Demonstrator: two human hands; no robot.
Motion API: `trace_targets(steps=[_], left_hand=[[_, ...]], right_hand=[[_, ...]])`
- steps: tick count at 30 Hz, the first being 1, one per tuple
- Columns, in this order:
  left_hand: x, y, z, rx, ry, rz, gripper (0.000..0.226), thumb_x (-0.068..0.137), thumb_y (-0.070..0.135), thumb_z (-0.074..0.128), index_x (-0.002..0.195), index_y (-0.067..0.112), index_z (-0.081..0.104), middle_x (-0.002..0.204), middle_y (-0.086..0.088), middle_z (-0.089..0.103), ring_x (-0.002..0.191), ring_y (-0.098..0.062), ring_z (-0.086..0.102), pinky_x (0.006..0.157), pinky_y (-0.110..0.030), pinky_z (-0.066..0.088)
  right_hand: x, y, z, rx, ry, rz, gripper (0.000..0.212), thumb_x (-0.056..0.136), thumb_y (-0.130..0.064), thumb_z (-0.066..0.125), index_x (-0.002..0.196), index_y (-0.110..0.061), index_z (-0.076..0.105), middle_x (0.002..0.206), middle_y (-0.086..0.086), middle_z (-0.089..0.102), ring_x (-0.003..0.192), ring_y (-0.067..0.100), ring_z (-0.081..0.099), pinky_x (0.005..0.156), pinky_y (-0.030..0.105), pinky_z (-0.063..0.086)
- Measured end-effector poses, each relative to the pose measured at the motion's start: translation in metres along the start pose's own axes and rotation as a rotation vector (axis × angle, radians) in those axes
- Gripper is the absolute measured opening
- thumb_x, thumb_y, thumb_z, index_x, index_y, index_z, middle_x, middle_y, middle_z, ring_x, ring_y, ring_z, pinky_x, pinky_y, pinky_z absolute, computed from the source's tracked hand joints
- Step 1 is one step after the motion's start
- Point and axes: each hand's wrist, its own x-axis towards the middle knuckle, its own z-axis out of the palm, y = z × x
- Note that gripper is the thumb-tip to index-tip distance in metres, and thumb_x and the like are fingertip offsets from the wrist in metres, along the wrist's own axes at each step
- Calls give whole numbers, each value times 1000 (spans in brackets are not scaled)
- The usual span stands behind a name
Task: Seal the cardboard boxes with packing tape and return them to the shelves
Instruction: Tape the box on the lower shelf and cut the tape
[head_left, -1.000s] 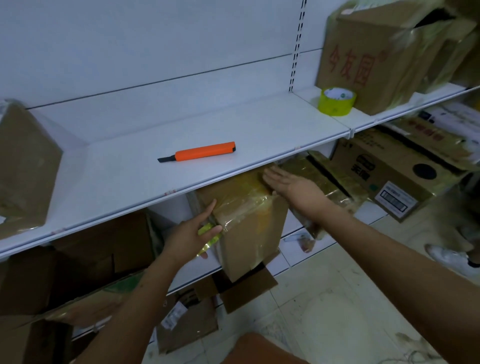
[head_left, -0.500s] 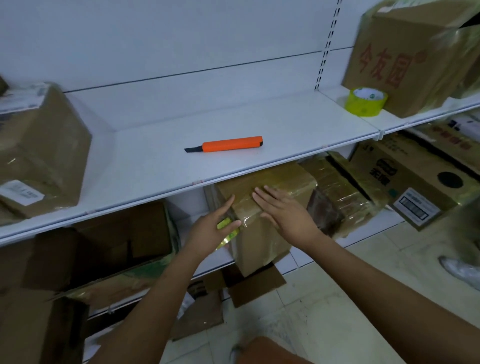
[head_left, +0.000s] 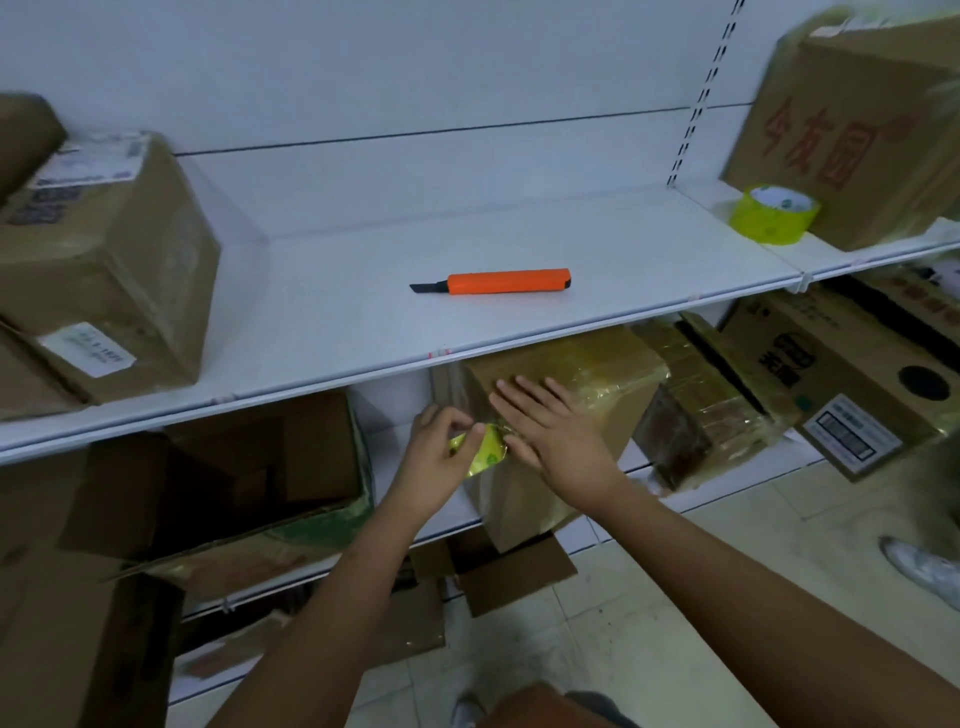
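- Here, my right hand (head_left: 558, 434) lies flat, fingers straight, pressing the top front edge of the box (head_left: 566, 415); nothing is grasped by it.
- My left hand (head_left: 434, 457) pinches a yellow tape end (head_left: 480, 452) against the box's left front corner, at 9 o'clock of the right hand.
- The box sits on the lower shelf (head_left: 691, 496), under the upper shelf (head_left: 363, 291), with its front corner jutting past the lower shelf's edge.
- Handling, as I judge it: the cardboard is stiff at edges and corners but gives in mid-panel; the glossy tape bands look slippery, so bare cardboard is the better hold. The weight cannot be told.
- Take-hold points, as I judge them: the two side faces low down, or one palm on the front face to push.
- The tape end is thin, soft and sticky; it will likely wrinkle unless pulled taut before being pressed down.
- Edges: the upper shelf's lip runs just above the box at 12 o'clock, so there is little headroom for knuckles.
- Neighbours: a taped bundle (head_left: 696, 395) stands just beside the box at 3 o'clock; an open carton (head_left: 260, 483) stands near at 9 o'clock.
- Open room: the floor (head_left: 727, 571) at 6 o'clock gives free withdrawal.
- On the upper shelf: a cutter (head_left: 493, 280) at 12 o'clock, a tape roll (head_left: 774, 213) at 2 o'clock.
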Motion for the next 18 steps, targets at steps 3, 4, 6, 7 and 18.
trace_targets(steps=[3, 4, 6, 7, 18], left_hand=[[-1, 0, -2, -58, -79, -17, 8, 93, 29, 66, 97, 27, 59, 99, 7, 53, 93, 2, 54, 83, -19, 42], [-1, 0, -1, -96, -100, -37, 11, 93, 25, 68, 101, 27, 60, 101, 5, 55, 92, 5, 54, 82, -16, 42], [0, 5, 3, -161, -126, -87, 20, 93, 25, 69, 110, 28, 59, 103, 5, 57, 93, 6, 55, 80, -10, 42], [0, 10, 5, -176, -143, -106, 24, 93, 27, 68, 115, 28, 57, 104, 6, 58, 96, 5, 55, 80, -8, 42], [-4, 57, 39, -121, -407, -180, 55, 96, 35, 63, 144, 20, 42, 130, 6, 55, 117, -8, 54, 98, -23, 44]], right_hand=[[6, -3, -10, 91, 91, -2, 45, 92, -30, 47, 127, -13, 68, 135, 6, 63, 122, 27, 61, 96, 46, 53], [11, -3, -23, 119, 177, -7, 41, 91, -27, 49, 121, -12, 71, 128, 7, 68, 112, 28, 67, 89, 43, 57], [33, 4, -49, 112, 395, 17, 32, 91, -19, 54, 115, -9, 73, 112, 8, 73, 98, 26, 68, 87, 36, 54], [50, 11, -62, 92, 467, 52, 30, 92, -16, 55, 116, -9, 72, 108, 8, 73, 97, 25, 65, 88, 36, 51], [112, 43, -83, -192, 138, 227, 36, 96, -36, 44, 97, -6, 63, 89, 12, 61, 75, 33, 60, 69, 38, 41]])
